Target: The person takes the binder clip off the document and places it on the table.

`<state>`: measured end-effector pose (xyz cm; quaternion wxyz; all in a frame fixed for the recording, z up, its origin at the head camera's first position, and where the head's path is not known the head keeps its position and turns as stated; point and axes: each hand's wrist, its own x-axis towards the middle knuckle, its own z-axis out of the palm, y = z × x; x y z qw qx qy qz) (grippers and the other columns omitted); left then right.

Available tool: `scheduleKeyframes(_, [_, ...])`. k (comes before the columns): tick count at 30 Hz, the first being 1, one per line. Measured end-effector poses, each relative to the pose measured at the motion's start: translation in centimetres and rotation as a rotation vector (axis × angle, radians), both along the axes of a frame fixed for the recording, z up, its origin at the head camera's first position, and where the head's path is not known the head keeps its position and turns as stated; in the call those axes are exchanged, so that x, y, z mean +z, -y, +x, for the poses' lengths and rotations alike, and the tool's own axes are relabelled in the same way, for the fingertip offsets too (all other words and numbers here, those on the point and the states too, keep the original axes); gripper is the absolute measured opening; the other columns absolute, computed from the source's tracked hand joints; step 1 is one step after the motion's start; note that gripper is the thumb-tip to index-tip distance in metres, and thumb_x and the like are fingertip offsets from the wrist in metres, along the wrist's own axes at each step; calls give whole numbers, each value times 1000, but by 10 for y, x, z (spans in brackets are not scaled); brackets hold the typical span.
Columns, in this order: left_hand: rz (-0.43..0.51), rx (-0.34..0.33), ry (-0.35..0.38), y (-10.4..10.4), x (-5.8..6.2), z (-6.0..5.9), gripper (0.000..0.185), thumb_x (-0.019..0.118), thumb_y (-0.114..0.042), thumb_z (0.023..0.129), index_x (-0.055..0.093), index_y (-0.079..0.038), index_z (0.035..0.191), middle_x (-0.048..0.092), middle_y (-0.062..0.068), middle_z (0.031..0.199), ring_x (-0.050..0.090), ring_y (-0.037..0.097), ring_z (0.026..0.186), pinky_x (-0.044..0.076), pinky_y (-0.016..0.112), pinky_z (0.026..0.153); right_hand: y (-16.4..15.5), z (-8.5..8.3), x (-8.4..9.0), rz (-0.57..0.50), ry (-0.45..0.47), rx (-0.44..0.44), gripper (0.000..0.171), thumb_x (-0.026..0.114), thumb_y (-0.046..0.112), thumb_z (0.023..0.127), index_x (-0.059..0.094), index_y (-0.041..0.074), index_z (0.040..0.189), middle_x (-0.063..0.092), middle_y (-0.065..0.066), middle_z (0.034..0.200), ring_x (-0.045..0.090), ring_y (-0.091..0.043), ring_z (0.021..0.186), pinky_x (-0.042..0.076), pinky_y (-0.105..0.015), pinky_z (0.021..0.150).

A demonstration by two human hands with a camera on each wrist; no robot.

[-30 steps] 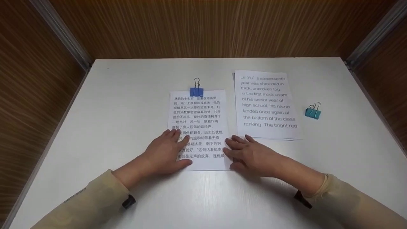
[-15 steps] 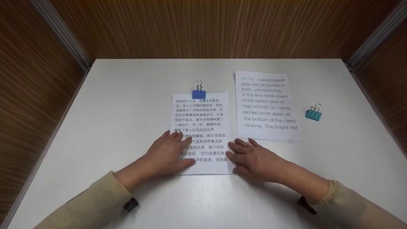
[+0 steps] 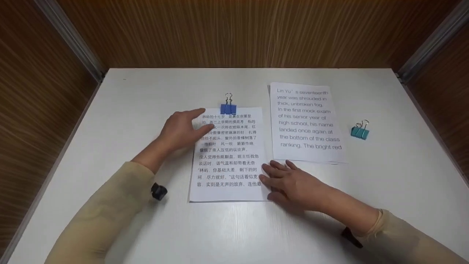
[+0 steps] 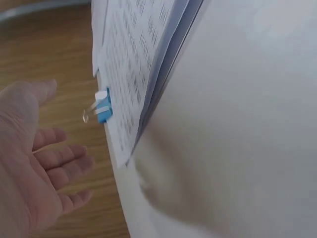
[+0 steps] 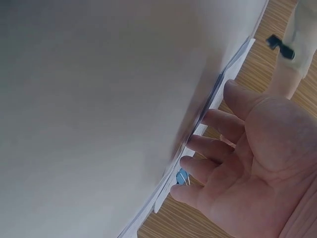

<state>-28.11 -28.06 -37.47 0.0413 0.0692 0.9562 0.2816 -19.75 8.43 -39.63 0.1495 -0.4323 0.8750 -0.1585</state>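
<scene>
A stack of printed sheets with Chinese text lies in the middle of the table. On its far edge sits a blue binder clip, wire handles pointing away, also seen in the left wrist view as a blue clip. My left hand is at the stack's upper left corner, fingers spread; its thumb overlaps the text. My right hand is at the lower right edge of the sheets. In the right wrist view the relaxed fingertips of the right hand line up along the paper edge.
A second stack of sheets with English text lies to the right and farther back. Right of it rests a teal binder clip. Wood-grain panels enclose the white table at the back and sides.
My left hand has moved from the lower left edge of the Chinese sheets up to their upper left corner. Earlier, the clipped stack shifted slightly toward me; my right hand stays at its edge.
</scene>
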Motion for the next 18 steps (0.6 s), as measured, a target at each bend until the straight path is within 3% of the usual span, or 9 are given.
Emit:
scheduleKeyframes(5, [156,56,20,11,-11,-32,73,72,-49,99,53,-10,157,63,14,148,58,30,138,43,47,117,0,-1,0,8,12,-9,55,68,26,105,55,6,154,45,-18,163,38,-42,153,25,-68,122])
scheduleKeyframes(8, [225,78,70,16,-20,-44,76,72,-51,98,50,-13,160,57,13,154,50,29,145,37,46,122,1,-1,0,20,14,-8,55,67,26,105,54,7,155,44,-18,163,37,-42,153,24,-68,123])
scheduleKeyframes(12, [245,76,121,19,-33,-51,79,71,-52,99,45,-14,163,48,11,162,39,27,153,28,43,127,1,-1,-2,32,16,-10,56,68,26,105,53,7,156,44,-18,164,37,-43,153,24,-69,122])
scheduleKeyframes(18, [206,42,133,15,-42,-58,80,71,-49,99,41,-13,165,45,11,165,35,28,156,26,43,128,1,0,-3,38,21,-20,56,68,26,105,53,8,156,43,-18,164,36,-42,154,24,-68,123])
